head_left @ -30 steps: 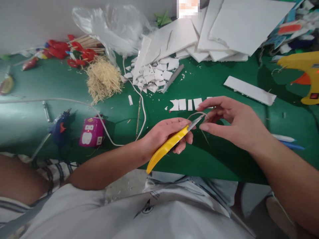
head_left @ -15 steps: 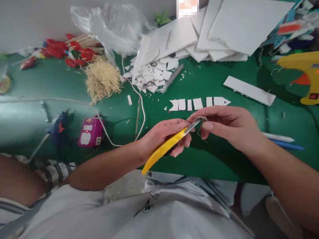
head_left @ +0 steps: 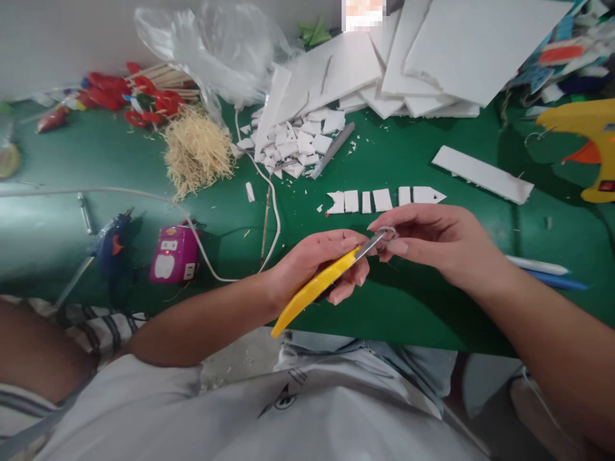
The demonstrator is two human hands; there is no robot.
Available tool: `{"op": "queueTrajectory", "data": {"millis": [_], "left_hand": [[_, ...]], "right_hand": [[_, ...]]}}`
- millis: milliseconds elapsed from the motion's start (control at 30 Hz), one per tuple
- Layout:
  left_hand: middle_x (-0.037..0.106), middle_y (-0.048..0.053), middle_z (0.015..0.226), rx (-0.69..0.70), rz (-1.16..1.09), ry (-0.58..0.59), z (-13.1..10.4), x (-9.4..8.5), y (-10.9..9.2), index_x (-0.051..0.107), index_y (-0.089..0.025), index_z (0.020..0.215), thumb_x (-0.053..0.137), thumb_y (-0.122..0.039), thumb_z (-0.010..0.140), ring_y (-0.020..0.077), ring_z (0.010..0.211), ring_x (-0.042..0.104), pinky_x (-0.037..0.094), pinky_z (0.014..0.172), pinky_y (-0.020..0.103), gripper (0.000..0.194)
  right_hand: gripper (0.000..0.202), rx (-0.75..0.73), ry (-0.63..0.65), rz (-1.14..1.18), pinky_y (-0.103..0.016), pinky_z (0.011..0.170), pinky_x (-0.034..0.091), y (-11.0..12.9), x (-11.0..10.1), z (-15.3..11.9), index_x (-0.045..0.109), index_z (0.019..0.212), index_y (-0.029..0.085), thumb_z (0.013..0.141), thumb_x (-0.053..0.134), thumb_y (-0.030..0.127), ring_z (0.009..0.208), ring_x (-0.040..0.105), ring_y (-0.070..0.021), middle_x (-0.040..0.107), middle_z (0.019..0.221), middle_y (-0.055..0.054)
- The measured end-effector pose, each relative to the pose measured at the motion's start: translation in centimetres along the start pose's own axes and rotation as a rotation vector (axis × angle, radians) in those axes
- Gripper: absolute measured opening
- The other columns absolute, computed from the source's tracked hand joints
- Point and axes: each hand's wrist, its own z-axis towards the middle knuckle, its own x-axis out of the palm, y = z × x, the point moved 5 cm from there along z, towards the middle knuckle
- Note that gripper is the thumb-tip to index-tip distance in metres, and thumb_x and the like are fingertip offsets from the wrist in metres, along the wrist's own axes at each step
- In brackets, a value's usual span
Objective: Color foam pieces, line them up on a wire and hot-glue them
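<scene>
My left hand [head_left: 331,259] is closed around a yellow-handled utility knife [head_left: 314,288], its metal tip pointing up and to the right. Close beside that tip, my right hand [head_left: 427,240] pinches a thin greyish string [head_left: 388,232], which loops around the end of the knife. Just beyond both hands, a row of small white foam pieces [head_left: 382,200] lies on the green table [head_left: 403,320]. The row's right end is a pointed piece with a small hole [head_left: 427,194], and its left end is notched.
White foam sheets [head_left: 466,45] and a heap of foam scraps [head_left: 298,144] lie at the back. A foam strip [head_left: 483,174] and a yellow glue gun [head_left: 586,147] are to the right. On the left are a purple power adapter [head_left: 173,254], straw-like fibres [head_left: 198,153] and a white cable [head_left: 276,224].
My right fingers have shifted slightly left, and the string is now gathered into a tighter loop at the knife's tip. The left hand and knife have hardly moved.
</scene>
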Motion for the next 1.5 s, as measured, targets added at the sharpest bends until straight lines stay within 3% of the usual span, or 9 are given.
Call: {"op": "queueTrajectory", "data": {"millis": [167, 400, 567, 667, 833, 1067, 1300, 1500], "left_hand": [[0.069, -0.002, 0.067, -0.004, -0.021, 0.016, 0.01, -0.03, 0.14, 0.062, -0.016, 0.092, 0.082, -0.050, 0.086, 0.0068, 0.039, 0.055, 0.039, 0.039, 0.017, 0.040], [0.065, -0.003, 0.065, -0.020, -0.026, 0.025, 0.06, 0.08, 0.12, 0.063, -0.015, 0.094, 0.078, -0.048, 0.089, 0.0058, 0.039, 0.052, 0.036, 0.039, 0.018, 0.036], [0.065, -0.004, 0.065, -0.032, -0.033, 0.032, 0.14, -0.13, 0.21, 0.062, -0.016, 0.095, 0.079, -0.052, 0.086, 0.0052, 0.038, 0.050, 0.034, 0.037, 0.018, 0.040], [0.065, -0.003, 0.069, 0.007, -0.056, 0.073, 0.04, -0.15, 0.08, 0.063, -0.016, 0.097, 0.084, -0.057, 0.079, 0.0046, 0.039, 0.050, 0.034, 0.037, 0.018, 0.050], [0.066, -0.002, 0.074, 0.044, -0.077, 0.100, -0.28, -0.20, -0.14, 0.064, -0.016, 0.099, 0.088, -0.051, 0.078, 0.0041, 0.043, 0.054, 0.039, 0.041, 0.015, 0.048], [0.068, -0.001, 0.077, 0.036, -0.125, 0.129, -0.29, -0.30, -0.05, 0.066, -0.014, 0.100, 0.092, -0.046, 0.076, 0.0046, 0.047, 0.057, 0.044, 0.042, 0.014, 0.047], [0.069, 0.000, 0.074, 0.046, -0.038, 0.063, -0.15, -0.20, -0.25, 0.070, -0.011, 0.099, 0.084, -0.048, 0.083, 0.0067, 0.048, 0.059, 0.047, 0.043, 0.016, 0.042], [0.073, 0.003, 0.076, 0.055, 0.075, -0.008, -0.21, -0.36, -0.26, 0.069, -0.011, 0.101, 0.071, -0.044, 0.090, 0.0107, 0.054, 0.066, 0.052, 0.049, 0.019, 0.034]], "right_hand": [[0.022, 0.025, 0.034, -0.008, -0.024, 0.061, 0.061, -0.32, 0.36, 0.05, 0.080, 0.084, 0.023, 0.071, 0.093, 0.034, 0.062, 0.068, -0.0102, 0.076, 0.074, 0.001], [0.032, 0.058, -0.048, -0.088, -0.022, 0.049, 0.056, -0.22, 0.15, 0.17, 0.074, 0.075, 0.020, 0.068, 0.094, 0.044, 0.049, 0.062, -0.0085, 0.073, 0.068, 0.000], [0.033, 0.066, 0.002, -0.069, -0.021, 0.043, 0.053, -0.34, 0.29, 0.07, 0.073, 0.077, 0.019, 0.073, 0.090, 0.047, 0.045, 0.062, -0.0088, 0.075, 0.071, -0.001], [0.034, 0.083, 0.040, -0.039, -0.022, 0.044, 0.055, -0.52, 0.43, 0.01, 0.072, 0.081, 0.019, 0.076, 0.089, 0.048, 0.046, 0.065, -0.0105, 0.076, 0.071, -0.001], [0.032, 0.062, 0.031, -0.016, -0.021, 0.047, 0.056, -0.28, 0.52, 0.08, 0.074, 0.081, 0.020, 0.075, 0.091, 0.045, 0.048, 0.064, -0.0097, 0.071, 0.062, 0.002], [0.043, 0.011, -0.010, -0.070, -0.022, 0.045, 0.053, 0.34, 0.48, 0.02, 0.077, 0.079, 0.021, 0.083, 0.080, 0.064, 0.050, 0.061, -0.0107, 0.067, 0.058, 0.000], [0.042, 0.004, -0.034, -0.096, -0.021, 0.039, 0.047, -0.03, 0.40, -0.02, 0.076, 0.082, 0.021, 0.077, 0.086, 0.061, 0.045, 0.055, -0.0096, 0.063, 0.054, 0.002], [0.029, 0.034, -0.051, -0.163, -0.019, 0.038, 0.041, -0.17, 0.10, 0.03, 0.074, 0.076, 0.021, 0.080, 0.085, 0.047, 0.040, 0.050, -0.0069, 0.059, 0.049, 0.004]]}}
